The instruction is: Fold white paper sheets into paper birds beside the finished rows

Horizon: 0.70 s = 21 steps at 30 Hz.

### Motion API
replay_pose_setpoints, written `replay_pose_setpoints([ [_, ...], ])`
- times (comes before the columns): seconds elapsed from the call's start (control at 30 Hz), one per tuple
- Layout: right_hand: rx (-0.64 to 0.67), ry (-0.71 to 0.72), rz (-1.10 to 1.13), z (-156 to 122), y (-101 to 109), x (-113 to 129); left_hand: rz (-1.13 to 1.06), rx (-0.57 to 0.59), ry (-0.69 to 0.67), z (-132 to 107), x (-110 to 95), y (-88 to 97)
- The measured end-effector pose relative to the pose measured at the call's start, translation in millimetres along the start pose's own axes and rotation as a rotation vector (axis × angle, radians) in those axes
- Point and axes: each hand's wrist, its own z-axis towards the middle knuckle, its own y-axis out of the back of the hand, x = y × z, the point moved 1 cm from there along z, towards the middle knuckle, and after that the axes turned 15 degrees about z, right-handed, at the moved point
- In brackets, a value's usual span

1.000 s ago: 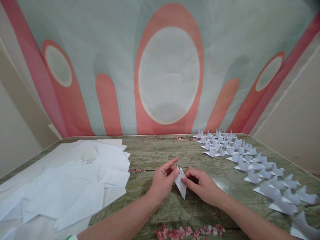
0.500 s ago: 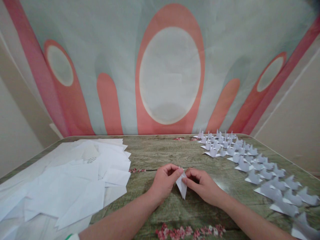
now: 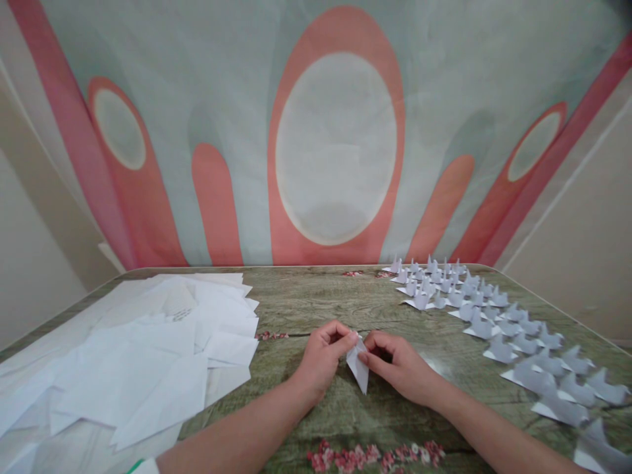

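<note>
A small white folded paper (image 3: pixel 359 372), a narrow pointed diamond shape, is held between my two hands above the middle of the table. My left hand (image 3: pixel 326 355) pinches its upper end between thumb and forefinger. On its right edge, the thumb and fingers of my right hand (image 3: pixel 395 362) are closed as well. The paper's pointed lower tip hangs free toward me. My fingers hide part of its top.
Loose white paper sheets (image 3: pixel 148 362) overlap in a wide pile on the left. Several folded paper cranes (image 3: pixel 501 349) stand in rows along the right side. Beneath lies a wood-patterned table (image 3: pixel 296 296) with printed flowers, against a patterned wall covering (image 3: pixel 247 131).
My left thumb and fingertips have shifted very slightly at the paper's upper end. Both hands still hold the paper in nearly the same place.
</note>
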Motion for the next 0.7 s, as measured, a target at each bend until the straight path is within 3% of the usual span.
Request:
replay_pose_setpoints([
  [0.4, 0.004, -0.02, 0.027, -0.6, -1.7, -0.3, -0.026, -0.075, 0.035, 6.0, 3.6, 0.6],
  [0.7, 0.004, -0.07, 0.034, 0.8, -1.6, -5.5, 0.15, -0.043, -0.018, 4.0, 2.5, 0.1],
])
